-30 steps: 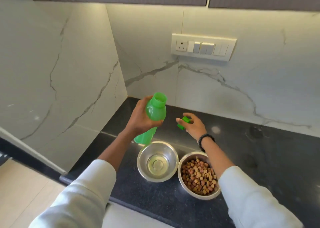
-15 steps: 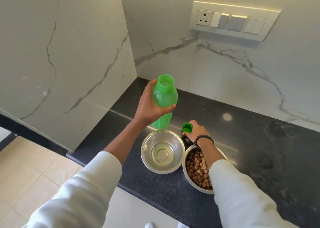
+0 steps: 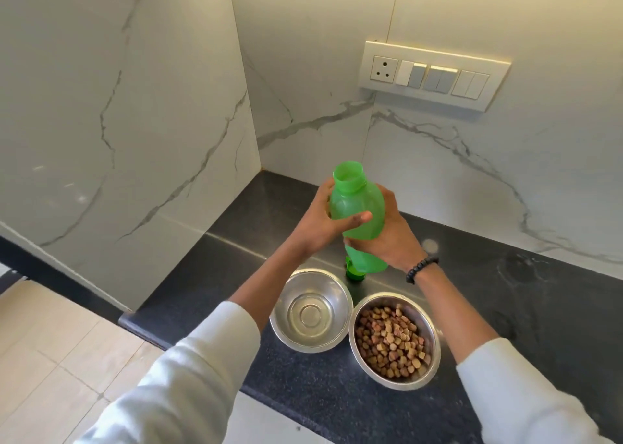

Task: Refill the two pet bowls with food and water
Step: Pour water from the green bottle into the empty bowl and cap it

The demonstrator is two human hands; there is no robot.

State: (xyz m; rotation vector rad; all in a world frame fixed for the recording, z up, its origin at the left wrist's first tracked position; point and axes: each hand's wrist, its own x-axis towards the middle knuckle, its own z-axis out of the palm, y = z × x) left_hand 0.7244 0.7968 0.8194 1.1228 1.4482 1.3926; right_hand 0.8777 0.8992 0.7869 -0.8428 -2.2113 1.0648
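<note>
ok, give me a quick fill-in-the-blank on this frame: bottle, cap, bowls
The green bottle is held by ____ hands.
Its cap sits on the ____.
The right bowl holds dry ____.
The bottle's mouth is ____.

Missing words: both; counter; food; open
</note>
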